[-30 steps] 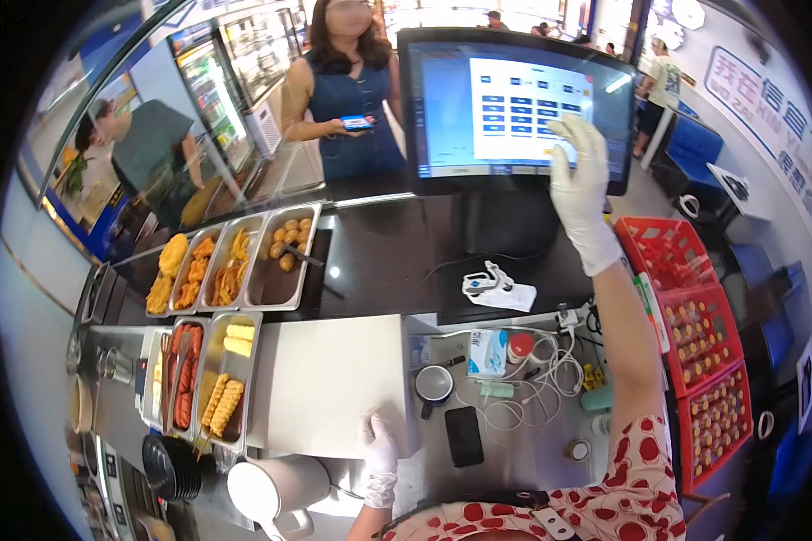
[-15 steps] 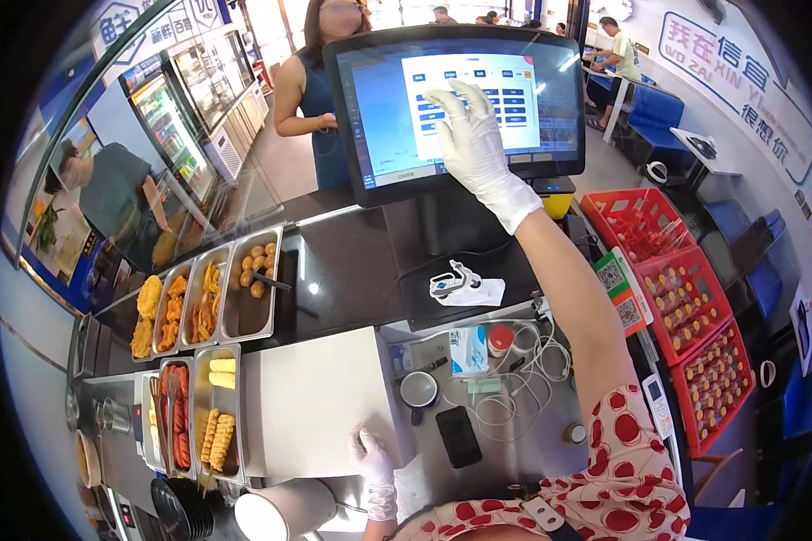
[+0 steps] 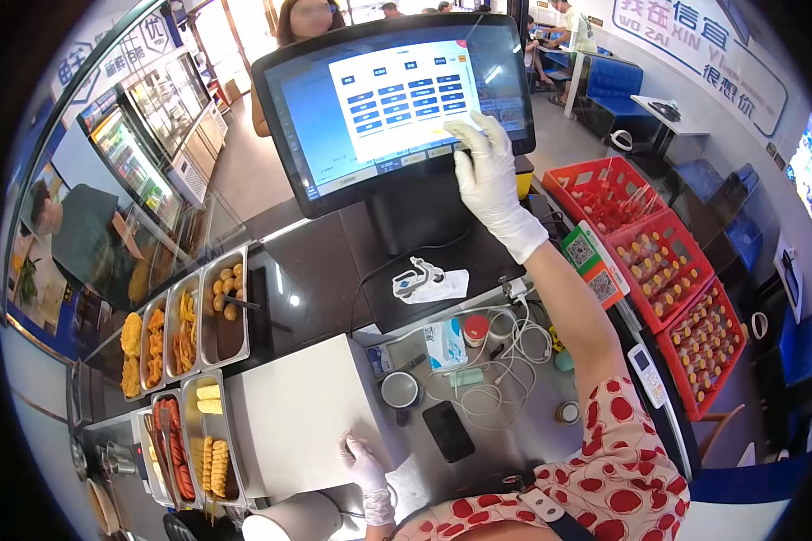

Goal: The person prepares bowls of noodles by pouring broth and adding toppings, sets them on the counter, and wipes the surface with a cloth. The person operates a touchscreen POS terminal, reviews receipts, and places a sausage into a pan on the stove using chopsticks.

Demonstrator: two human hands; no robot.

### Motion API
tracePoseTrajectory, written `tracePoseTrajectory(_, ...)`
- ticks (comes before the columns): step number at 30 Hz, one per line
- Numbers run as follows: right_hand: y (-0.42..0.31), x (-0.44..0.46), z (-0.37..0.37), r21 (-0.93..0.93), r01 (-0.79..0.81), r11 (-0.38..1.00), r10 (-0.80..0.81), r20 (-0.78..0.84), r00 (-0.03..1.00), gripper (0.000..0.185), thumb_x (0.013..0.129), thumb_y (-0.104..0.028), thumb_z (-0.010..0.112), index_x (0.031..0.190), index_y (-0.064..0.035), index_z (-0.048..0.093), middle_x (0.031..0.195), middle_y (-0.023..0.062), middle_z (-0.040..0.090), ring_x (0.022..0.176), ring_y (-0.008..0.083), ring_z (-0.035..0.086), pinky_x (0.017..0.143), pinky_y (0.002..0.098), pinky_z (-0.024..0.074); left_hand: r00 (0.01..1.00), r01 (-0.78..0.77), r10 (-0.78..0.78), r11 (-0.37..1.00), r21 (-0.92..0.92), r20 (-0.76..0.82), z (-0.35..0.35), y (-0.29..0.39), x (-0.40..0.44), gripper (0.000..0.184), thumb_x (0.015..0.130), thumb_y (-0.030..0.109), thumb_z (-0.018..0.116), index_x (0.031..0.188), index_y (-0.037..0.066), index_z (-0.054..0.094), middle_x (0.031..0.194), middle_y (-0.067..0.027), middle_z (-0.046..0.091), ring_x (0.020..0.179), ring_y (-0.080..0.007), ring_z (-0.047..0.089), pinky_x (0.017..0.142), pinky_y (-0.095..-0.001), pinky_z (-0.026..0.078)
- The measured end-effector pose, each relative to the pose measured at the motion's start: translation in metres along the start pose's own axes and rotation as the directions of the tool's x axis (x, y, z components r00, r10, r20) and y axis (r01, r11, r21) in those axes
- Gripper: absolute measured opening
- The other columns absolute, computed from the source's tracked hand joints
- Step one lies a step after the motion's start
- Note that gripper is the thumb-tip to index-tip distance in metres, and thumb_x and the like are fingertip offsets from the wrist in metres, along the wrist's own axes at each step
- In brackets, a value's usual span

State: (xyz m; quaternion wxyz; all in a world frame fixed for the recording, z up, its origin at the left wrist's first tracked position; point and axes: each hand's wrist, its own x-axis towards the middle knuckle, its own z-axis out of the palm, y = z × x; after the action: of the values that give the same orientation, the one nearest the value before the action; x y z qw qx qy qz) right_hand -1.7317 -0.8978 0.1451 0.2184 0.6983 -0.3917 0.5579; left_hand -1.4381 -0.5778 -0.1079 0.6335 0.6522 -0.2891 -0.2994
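My right hand (image 3: 492, 180), in a white glove, is raised at the lower right of the touchscreen monitor (image 3: 289, 135). Its fingers are stretched and apart, the tips over or against the screen, where a window with rows of blue buttons shows; contact is hard to tell. Low in the view, my left hand (image 3: 364, 464), also gloved, rests at the near right edge of a flat white board (image 3: 289, 415). Its fingers are loosely bent, with nothing visible in them. A white cylindrical container (image 3: 293, 520) stands just left of that hand.
Metal trays hold eggs (image 3: 228, 288), fried food (image 3: 155, 338), sausages (image 3: 173, 451) and skewers (image 3: 215, 464). Right of the board lie a mug (image 3: 401, 390), a phone (image 3: 448, 431) and white cables (image 3: 505, 383). Red crates (image 3: 704, 352) stand right. Behind the monitor is a person (image 3: 309, 20).
My right hand has moved from the middle of the screen down to its lower right. The camera view has shifted, and a yellow button shows near my fingertips. My left hand stays by the board.
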Motion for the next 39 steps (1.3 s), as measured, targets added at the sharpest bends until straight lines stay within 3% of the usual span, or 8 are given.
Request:
tracePoseTrajectory(5,0.002,-0.007,0.008,-0.064,0.05,0.997,-0.048,0.036,0.998,0.035,0.079,-0.003,0.06,0.113,-0.0103,0.058,0.121,0.0169,0.05,0.115,0.0357,0.045,0.1,0.0468,0.0349,1.0,-0.008,0.008,1.0,0.016,-0.019,0.003,0.005,-0.002,0.018,0.099,0.011,0.044,0.107,0.003,0.058,0.066,0.0029,0.05,0.053,-0.0014,0.039,0.047,-0.0163,0.032)
tracePoseTrajectory(7,0.004,-0.011,-0.003,0.141,-0.146,0.979,0.163,-0.117,0.98,0.035,0.078,0.0,0.059,0.112,-0.0082,0.058,0.118,0.0155,0.053,0.114,0.033,0.047,0.098,0.0442,0.038,1.0,0.011,-0.011,1.0,0.01,-0.011,0.002,0.001,-0.001,0.018,0.099,0.011,0.044,0.107,0.003,0.058,0.066,0.0029,0.05,0.053,-0.0015,0.039,0.047,-0.0161,0.032)
tracePoseTrajectory(8,0.006,-0.01,-0.015,0.044,-0.041,0.998,0.049,-0.191,0.98,0.033,0.079,0.002,0.058,0.111,-0.0059,0.058,0.11,0.0125,0.058,0.111,0.0316,0.049,0.096,0.0423,0.0399,0.999,0.03,-0.03,1.0,0.003,-0.013,0.001,-0.001,-0.001,0.018,0.099,0.011,0.044,0.107,0.003,0.058,0.066,0.0029,0.049,0.053,-0.0015,0.039,0.047,-0.016,0.032)
tracePoseTrajectory(9,0.006,-0.011,-0.022,0.098,-0.098,0.99,0.119,-0.242,0.963,0.033,0.078,0.003,0.059,0.11,-0.005,0.057,0.101,0.0082,0.062,0.107,0.0295,0.051,0.093,0.0409,0.041,0.999,0.033,-0.033,0.999,0.005,-0.007,0.0,-0.002,-0.001,0.018,0.099,0.011,0.044,0.107,0.003,0.058,0.066,0.0029,0.049,0.053,-0.0015,0.039,0.047,-0.016,0.032)
tracePoseTrajectory(15,0.03,-0.023,-0.044,0.194,-0.347,0.918,0.385,-0.219,0.896,0.03,0.08,0.003,0.058,0.11,-0.0041,0.057,0.081,0.0041,0.064,0.091,0.024,0.054,0.083,0.0369,0.0435,1.0,-0.006,0.005,0.999,0.047,0.024,0.0,-0.006,0.001,0.019,0.099,0.011,0.044,0.109,0.002,0.057,0.067,0.0022,0.049,0.055,-0.0026,0.04,0.049,-0.0169,0.033)
tracePoseTrajectory(19,0.048,-0.027,-0.05,0.196,-0.308,0.931,0.335,-0.125,0.934,0.03,0.082,0.003,0.054,0.112,-0.0032,0.056,0.089,0.005,0.066,0.095,0.0269,0.054,0.088,0.0391,0.0419,0.999,-0.033,0.033,0.998,0.054,0.005,0.001,-0.005,0.001,0.019,0.1,0.012,0.043,0.106,0.001,0.057,0.061,0.0032,0.046,0.053,-0.0025,0.039,0.048,-0.017,0.031)
tracePoseTrajectory(22,0.058,-0.025,-0.048,0.022,-0.142,0.99,0.143,-0.08,0.986,0.042,0.079,0.006,0.046,0.12,-0.0031,0.05,0.111,0.0083,0.064,0.111,0.0322,0.049,0.101,0.0441,0.0333,1.0,-0.017,0.018,0.999,0.046,-0.007,0.002,-0.006,0.001,0.019,0.1,0.013,0.043,0.106,0.001,0.057,0.06,0.0033,0.045,0.053,-0.0027,0.038,0.048,-0.0173,0.031)
tracePoseTrajectory(39,0.06,-0.008,-0.021,-0.108,-0.047,0.993,0.043,-0.035,0.998,0.038,0.082,0.0,0.052,0.118,-0.0095,0.056,0.118,0.0132,0.054,0.118,0.0326,0.044,0.105,0.0478,0.0301,0.999,0.039,-0.037,0.997,0.07,-0.028,0.004,0.002,-0.001,0.018,0.099,0.012,0.045,0.107,0.001,0.056,0.064,0.0024,0.047,0.054,-0.0031,0.039,0.048,-0.017,0.031)
